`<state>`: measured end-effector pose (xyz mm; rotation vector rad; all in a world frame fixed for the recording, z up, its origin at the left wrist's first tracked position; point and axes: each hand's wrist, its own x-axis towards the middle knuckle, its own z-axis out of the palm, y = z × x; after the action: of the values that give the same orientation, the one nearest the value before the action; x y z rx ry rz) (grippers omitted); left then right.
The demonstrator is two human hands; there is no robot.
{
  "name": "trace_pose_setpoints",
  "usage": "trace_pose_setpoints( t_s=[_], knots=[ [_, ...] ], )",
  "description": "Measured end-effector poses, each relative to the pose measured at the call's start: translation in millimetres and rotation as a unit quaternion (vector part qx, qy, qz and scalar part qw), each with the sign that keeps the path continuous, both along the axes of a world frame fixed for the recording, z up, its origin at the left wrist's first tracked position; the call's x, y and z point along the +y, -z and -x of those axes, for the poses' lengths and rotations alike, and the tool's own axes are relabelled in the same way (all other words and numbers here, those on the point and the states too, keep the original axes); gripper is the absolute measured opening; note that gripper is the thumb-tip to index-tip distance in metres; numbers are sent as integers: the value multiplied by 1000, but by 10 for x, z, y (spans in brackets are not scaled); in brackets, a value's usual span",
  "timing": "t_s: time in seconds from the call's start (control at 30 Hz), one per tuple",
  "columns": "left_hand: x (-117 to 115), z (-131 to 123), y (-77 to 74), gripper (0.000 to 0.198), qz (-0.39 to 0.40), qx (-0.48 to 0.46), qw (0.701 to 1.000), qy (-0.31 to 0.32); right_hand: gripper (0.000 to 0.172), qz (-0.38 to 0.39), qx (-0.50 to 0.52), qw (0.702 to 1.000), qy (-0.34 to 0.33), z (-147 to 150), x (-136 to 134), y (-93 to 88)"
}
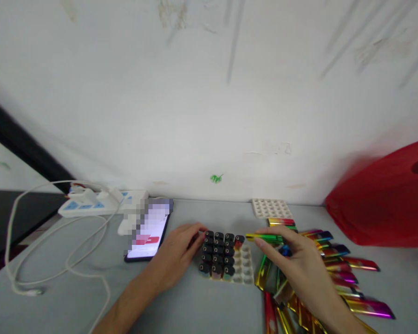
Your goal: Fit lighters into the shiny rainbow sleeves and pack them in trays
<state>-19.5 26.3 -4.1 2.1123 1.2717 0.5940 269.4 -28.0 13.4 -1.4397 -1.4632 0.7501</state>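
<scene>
Green-gold lighter, sideways in the air, pinched by the right hand just off the top right corner of the tray. Fingers closed snug on its back end, nose pointing left toward the top row. On the other side, left hand parked against the tray's left edge, fingers loosely curled and touching the corner, gripping nothing as far as can be made out. Just bracing, probably.

Tray itself roughly two-thirds full: black-capped lighters standing upright in the left columns, empty sockets down the right side. Reads like mid-fill, with this one lined up as the next piece. Next up, by the look of it: tipping the thing upright, base down, and lining it up over a free socket beside the ones already seated, without bumping the neighbours. Easy to jam in at an angle, guessing.

Further out: loose pile of shiny rainbow lighters spread over the worktop under and to the right of the right hand, spare empty tray behind, near the wall, red bag at far right. Off to the left, phone with its screen lit, white power strip behind it, and a white cable looping across the worktop
</scene>
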Motion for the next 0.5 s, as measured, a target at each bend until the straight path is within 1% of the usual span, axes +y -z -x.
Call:
trace_pose_setpoints(
  t_s=[0.1, 0.2, 0.27, 0.33, 0.43, 0.5],
  knots=[
    [1, -7, -12, 31, -1, -2, 1000, -2, 38, 58, 85, 994, -24, 24, -7, -8],
    [3, -11, -19, 31, 2, -2, 1000, -4, 39, 61, 145, 987, 6, 33, -24, 6],
    [5, -10, -18, 31, 5, 1, 1000, -4, 38, 64, 183, 981, 5, 41, -35, 15],
    [6, -8, -13, 31, 7, 3, 1000, -3, 36, 83, 242, 966, -33, 61, -40, 16],
    [1, -5, -8, 30, 4, 0, 1000, -2, 30, 118, 331, 933, -83, 123, -39, 10],
    [-4, -5, -9, 30, 1, -2, 1000, -3, 32, 139, 377, 910, -102, 170, -37, 18]
  ],
)
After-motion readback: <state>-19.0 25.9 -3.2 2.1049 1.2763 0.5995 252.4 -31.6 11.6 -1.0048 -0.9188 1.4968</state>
